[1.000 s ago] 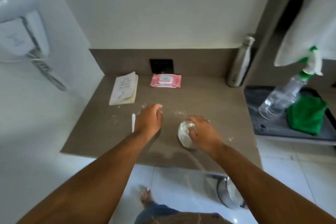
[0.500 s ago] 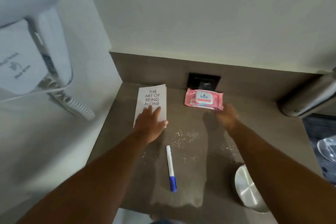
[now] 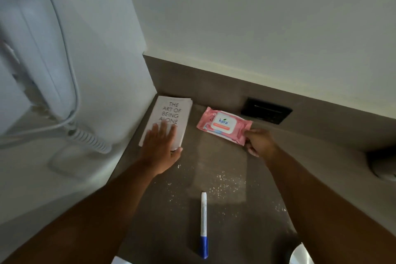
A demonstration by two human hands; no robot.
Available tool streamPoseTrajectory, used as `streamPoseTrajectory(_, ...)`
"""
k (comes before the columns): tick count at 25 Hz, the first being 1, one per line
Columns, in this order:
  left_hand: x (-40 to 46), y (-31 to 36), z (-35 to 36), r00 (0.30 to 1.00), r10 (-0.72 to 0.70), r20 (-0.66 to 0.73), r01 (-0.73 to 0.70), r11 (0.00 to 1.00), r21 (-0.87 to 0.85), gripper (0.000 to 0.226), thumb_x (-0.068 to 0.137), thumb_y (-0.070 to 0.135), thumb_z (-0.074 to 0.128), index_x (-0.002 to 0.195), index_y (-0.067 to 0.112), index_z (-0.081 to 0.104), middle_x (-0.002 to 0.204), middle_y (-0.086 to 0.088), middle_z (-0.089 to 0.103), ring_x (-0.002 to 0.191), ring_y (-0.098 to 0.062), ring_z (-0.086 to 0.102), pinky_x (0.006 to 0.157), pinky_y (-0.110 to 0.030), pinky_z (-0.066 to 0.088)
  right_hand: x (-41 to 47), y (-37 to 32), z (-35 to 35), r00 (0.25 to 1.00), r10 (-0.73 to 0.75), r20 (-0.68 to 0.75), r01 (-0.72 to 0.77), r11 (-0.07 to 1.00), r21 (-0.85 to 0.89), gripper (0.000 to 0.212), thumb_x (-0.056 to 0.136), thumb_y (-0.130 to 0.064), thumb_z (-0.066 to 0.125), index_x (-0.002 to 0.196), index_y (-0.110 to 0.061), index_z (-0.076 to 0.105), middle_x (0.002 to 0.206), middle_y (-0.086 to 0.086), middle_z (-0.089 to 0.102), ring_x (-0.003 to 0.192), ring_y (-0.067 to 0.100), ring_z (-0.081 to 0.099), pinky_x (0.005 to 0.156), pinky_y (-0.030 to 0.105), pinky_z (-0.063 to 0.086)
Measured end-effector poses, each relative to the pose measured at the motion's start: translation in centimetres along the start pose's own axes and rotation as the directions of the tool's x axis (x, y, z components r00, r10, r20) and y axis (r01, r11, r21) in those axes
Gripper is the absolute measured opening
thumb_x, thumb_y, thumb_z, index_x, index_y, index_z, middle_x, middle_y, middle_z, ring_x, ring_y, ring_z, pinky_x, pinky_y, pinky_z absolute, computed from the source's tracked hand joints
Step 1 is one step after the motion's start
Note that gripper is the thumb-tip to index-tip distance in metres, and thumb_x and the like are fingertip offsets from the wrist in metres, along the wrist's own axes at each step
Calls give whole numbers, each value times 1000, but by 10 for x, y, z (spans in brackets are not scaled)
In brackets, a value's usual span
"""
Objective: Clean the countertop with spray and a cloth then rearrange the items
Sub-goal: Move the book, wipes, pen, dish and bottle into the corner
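A white book [image 3: 171,111] titled "The Art of Being Alone" lies in the back left corner of the brown countertop [image 3: 225,163]. My left hand [image 3: 160,148] lies flat on its near half, fingers spread, thumb at the book's near corner. My right hand [image 3: 258,142] pinches the near right corner of a pink wet-wipes pack [image 3: 222,125] lying by the back wall. A white marker with a blue cap [image 3: 204,224] lies in the middle near the front. White crumbs [image 3: 225,186] are scattered between the pack and the marker.
A black wall socket [image 3: 266,113] sits in the backsplash behind the pack. A wall-mounted white hair dryer with a coiled cord [image 3: 42,75] hangs at the left. A metal bowl's rim [image 3: 301,255] shows at the bottom right, and a steel bottle's edge [image 3: 383,165] at the right.
My left hand moved forward onto the book. My right hand reached the wipes pack and took hold of its corner. The view came closer to the back left corner.
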State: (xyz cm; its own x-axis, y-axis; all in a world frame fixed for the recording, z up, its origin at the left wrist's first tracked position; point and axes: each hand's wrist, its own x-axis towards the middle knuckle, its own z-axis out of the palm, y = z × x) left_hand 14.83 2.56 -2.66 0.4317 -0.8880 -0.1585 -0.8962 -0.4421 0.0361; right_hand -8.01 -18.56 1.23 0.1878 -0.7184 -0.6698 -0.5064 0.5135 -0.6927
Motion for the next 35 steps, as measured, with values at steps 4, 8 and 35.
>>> streamPoseTrajectory(4,4,-39,-4,1000,10,30,-11,1000,17,87,86,63,40,154,25,0,163,-19,3,148,-40,9,118,-51,15,-14,-9,29,989,12,146,-43,976,214,24,99,-11,47,76,-15,56,44,-5,49,37,4,37,34,16,29)
streamPoseTrajectory(8,4,-37,-2,1000,16,5,-16,999,-33,92,85,65,41,154,20,0,163,-18,3,150,-36,7,119,-45,12,-27,-23,67,949,-89,303,-33,926,375,18,102,-12,45,94,-9,61,57,1,51,42,5,39,37,18,30)
streamPoseTrajectory(35,-101,107,-26,997,72,28,-67,989,-135,43,84,56,56,95,16,67,92,-8,69,86,-28,65,72,-36,49,-207,154,-44,821,-439,-365,165,794,-585,20,93,-31,58,111,-22,64,104,1,68,88,20,65,73,32,51)
